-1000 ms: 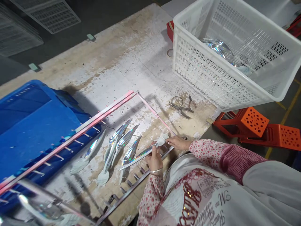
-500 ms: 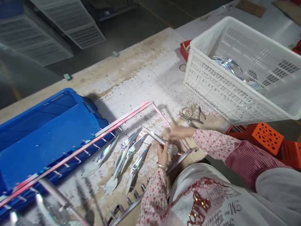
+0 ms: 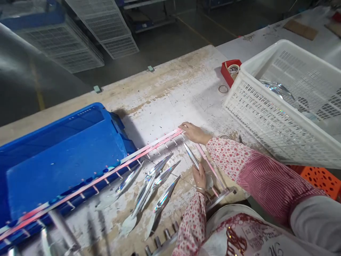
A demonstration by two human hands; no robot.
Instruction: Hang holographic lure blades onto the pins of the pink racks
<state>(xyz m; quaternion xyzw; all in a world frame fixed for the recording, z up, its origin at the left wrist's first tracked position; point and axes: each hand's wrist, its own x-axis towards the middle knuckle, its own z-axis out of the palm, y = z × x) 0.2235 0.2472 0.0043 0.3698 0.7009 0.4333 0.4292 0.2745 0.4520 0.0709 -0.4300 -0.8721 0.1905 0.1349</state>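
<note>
My left hand (image 3: 199, 176) is closed round the lower end of a long shiny fish-shaped lure (image 3: 191, 155), which points up and away from me. My right hand (image 3: 193, 132) reaches forward and rests with fingers curled on the far corner of a pink metal rack (image 3: 149, 148) with small pegs. Several more iridescent lures (image 3: 157, 177) hang or lie along that rack on the worn white table (image 3: 165, 96).
A blue plastic crate (image 3: 61, 153) sits under the rack's left part. A white slotted basket (image 3: 269, 106) holding some lures stands at the right, with a small red box (image 3: 229, 72) behind it. An orange stool (image 3: 319, 176) is below the basket.
My right hand has let go of the lure's tail and moved forward to the rack's far corner. My left hand has swung the lure from lying leftward to pointing away. The view has tilted up.
</note>
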